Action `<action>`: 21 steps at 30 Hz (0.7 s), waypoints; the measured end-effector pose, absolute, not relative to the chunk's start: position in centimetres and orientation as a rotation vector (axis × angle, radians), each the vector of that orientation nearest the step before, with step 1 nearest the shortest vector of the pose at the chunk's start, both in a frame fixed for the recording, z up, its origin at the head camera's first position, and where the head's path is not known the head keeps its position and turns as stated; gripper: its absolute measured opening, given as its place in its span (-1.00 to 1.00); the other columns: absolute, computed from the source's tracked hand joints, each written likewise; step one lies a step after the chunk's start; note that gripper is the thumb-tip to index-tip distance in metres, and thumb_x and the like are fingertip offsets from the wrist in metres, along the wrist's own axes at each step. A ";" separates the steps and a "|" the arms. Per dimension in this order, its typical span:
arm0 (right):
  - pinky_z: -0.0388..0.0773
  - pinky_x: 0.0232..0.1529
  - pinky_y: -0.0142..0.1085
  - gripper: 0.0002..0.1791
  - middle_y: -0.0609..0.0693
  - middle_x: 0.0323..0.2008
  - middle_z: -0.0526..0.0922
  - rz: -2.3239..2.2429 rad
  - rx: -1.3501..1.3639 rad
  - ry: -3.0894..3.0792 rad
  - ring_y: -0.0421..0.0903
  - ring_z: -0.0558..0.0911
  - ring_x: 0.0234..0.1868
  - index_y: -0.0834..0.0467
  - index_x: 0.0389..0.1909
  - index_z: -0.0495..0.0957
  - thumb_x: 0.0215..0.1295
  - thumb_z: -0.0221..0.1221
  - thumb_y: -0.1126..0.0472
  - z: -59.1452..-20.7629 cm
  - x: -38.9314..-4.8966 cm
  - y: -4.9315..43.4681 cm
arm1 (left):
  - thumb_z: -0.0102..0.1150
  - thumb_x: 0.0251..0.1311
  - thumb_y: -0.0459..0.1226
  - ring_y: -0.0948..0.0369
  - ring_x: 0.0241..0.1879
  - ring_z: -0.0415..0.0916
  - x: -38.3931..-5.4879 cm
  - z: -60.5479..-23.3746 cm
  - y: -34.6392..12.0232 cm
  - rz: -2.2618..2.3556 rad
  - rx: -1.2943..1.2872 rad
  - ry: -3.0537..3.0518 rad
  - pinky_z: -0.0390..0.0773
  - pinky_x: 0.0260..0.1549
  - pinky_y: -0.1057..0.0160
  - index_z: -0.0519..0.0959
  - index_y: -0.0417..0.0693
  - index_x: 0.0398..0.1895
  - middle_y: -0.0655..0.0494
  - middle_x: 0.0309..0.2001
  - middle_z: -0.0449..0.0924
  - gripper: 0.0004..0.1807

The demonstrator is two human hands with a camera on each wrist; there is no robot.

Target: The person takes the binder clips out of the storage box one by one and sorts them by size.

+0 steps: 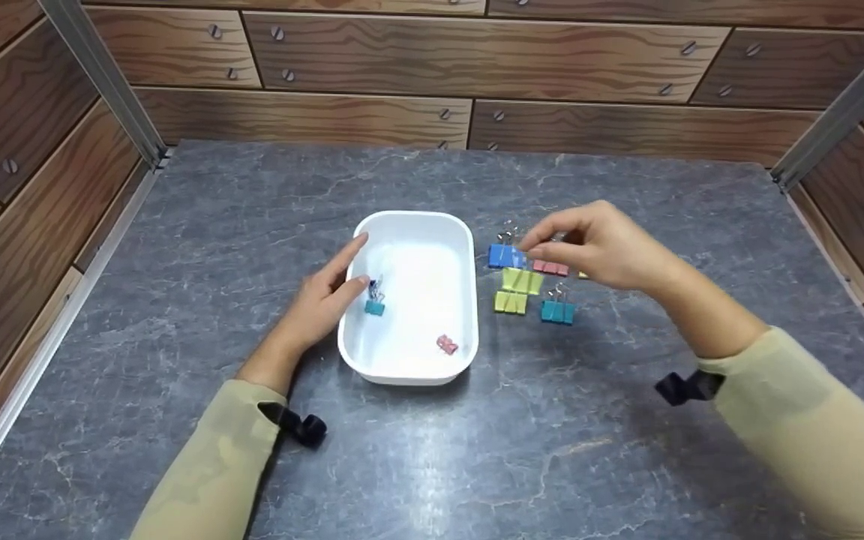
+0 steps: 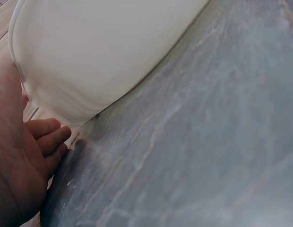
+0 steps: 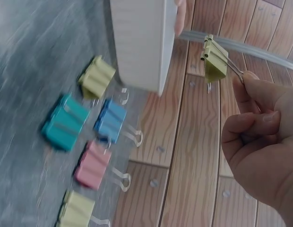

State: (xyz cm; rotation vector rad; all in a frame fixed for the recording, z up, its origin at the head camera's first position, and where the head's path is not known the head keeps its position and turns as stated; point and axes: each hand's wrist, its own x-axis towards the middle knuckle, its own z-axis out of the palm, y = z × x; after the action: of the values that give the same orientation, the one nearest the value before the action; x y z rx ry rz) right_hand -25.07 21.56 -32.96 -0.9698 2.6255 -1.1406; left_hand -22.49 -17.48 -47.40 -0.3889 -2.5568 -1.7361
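My right hand (image 1: 604, 247) pinches the wire handle of a yellow-green binder clip (image 3: 215, 61), which hangs from the fingertips near the white container (image 1: 408, 373). Beneath and around that hand, on the tabletop, lie a blue binder clip (image 1: 503, 256), a pink one (image 1: 550, 268), a teal one (image 1: 557, 312) and a second yellow-green one (image 1: 511, 302). A further yellow-green clip (image 3: 76, 210) is mostly hidden by the hand in the head view. My left hand (image 1: 319, 304) rests on the container's left rim, thumb and forefinger extended over it, the other fingers outside against the wall.
Inside the container are a small teal clip (image 1: 375, 308), a dark blue one (image 1: 373, 285) beside it, partly behind the left thumb, and a small pink clip (image 1: 447, 344). Wood-patterned panels (image 1: 402, 56) wall in the grey marbled table (image 1: 252, 202) at the back and sides.
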 end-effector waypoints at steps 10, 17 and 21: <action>0.33 -0.57 -0.37 -0.85 -0.04 -0.25 0.78 -1.022 -0.917 2.681 -0.24 0.37 -0.58 0.05 -0.10 0.84 0.47 0.34 0.28 -33.9 -24.9 25.7 | 0.16 0.56 -0.14 -0.01 0.30 0.56 -22.5 -47.5 -17.6 -1.730 -0.389 -2.555 0.63 0.15 -0.10 0.26 0.29 0.68 -0.12 0.50 0.41 -0.32; 0.46 -0.49 -0.37 -0.87 -0.01 -0.21 0.81 -0.963 -0.859 2.706 -0.23 0.51 -0.48 0.09 -0.11 0.84 0.46 0.33 0.30 -34.8 -24.9 28.1 | 0.17 0.55 -0.15 0.00 0.33 0.54 -22.7 -47.6 -17.6 -1.731 -0.385 -2.550 0.59 0.19 -0.11 0.27 0.30 0.68 -0.10 0.52 0.38 -0.32; 0.52 -0.42 -0.40 -0.88 0.00 -0.17 0.82 -0.975 -0.820 2.722 -0.25 0.57 -0.41 0.11 -0.13 0.83 0.45 0.34 0.32 -35.6 -24.9 29.4 | 0.16 0.55 -0.15 0.00 0.33 0.53 -22.6 -47.6 -17.6 -1.735 -0.381 -2.562 0.59 0.19 -0.11 0.26 0.30 0.68 -0.10 0.54 0.35 -0.31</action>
State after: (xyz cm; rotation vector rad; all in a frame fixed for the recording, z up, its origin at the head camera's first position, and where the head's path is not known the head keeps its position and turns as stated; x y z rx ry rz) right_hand -24.93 29.37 -35.62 -0.8203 2.7225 -0.9746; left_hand -22.60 -17.59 -47.57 -0.3806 -2.5618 -1.7347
